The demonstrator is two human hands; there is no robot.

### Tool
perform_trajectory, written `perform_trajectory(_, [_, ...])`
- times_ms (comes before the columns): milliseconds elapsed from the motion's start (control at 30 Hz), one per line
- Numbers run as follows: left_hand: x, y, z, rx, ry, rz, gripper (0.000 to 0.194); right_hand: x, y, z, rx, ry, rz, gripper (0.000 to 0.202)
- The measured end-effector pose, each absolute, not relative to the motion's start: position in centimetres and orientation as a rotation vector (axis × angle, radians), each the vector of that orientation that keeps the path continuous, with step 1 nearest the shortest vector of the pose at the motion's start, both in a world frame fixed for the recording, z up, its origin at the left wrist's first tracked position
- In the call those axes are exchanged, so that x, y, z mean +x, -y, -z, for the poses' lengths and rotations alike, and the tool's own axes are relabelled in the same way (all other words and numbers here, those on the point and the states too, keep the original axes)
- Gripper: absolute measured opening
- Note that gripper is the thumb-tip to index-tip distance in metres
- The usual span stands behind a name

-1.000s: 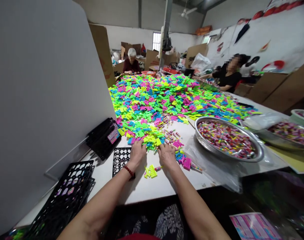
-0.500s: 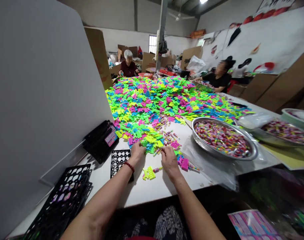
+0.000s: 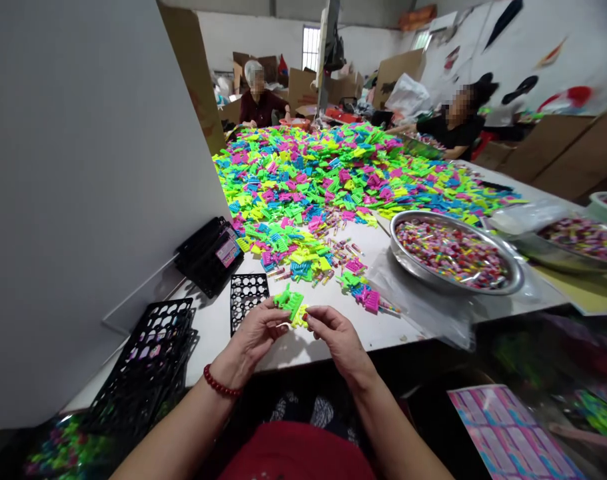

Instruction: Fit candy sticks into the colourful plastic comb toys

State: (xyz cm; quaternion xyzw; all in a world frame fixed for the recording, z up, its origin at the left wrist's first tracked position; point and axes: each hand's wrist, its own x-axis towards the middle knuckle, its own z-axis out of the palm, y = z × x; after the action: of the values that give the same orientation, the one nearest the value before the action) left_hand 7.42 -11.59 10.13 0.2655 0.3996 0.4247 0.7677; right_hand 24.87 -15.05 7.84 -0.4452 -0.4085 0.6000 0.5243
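Observation:
My left hand, with a red bead bracelet at the wrist, holds a green plastic piece between thumb and fingers, above the near table edge. Facing it, my right hand is pinched on something small and reddish, too small to name. A yellow plastic piece shows between the two hands, partly behind the green one. A black tray with round holes lies just beyond my left hand. Past both hands spreads a big heap of green, pink, blue and yellow plastic pieces.
A metal bowl of small candy-like tubes stands right, on clear plastic film. Black trays are stacked left beside a grey panel. Printed sheets lie lower right. Two people sit across the heap; another is farther back.
Both hands have drawn back from the heap toward the near edge. The green piece is now in my left hand. The view has tilted down.

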Motion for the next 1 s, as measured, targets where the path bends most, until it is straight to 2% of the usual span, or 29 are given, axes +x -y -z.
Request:
perform_trajectory(200, [7.5,14.3,-9.6,0.427,-0.876,-0.926,0.030,24.0,16.8,-7.5,-1.014,0.900,-1.534,0.029])
perform_trajectory(467, [8.0,15.6,-9.7,0.411,-0.849,-0.960,0.028,23.8,17.8,-7.7,-0.957,0.711,-1.635,0.030])
perform_trajectory(1000, [8.0,16.3,-9.9,0.517,-0.936,-0.967,0.045,24.1,17.9,-7.6,-0.884,0.645,-1.732,0.030])
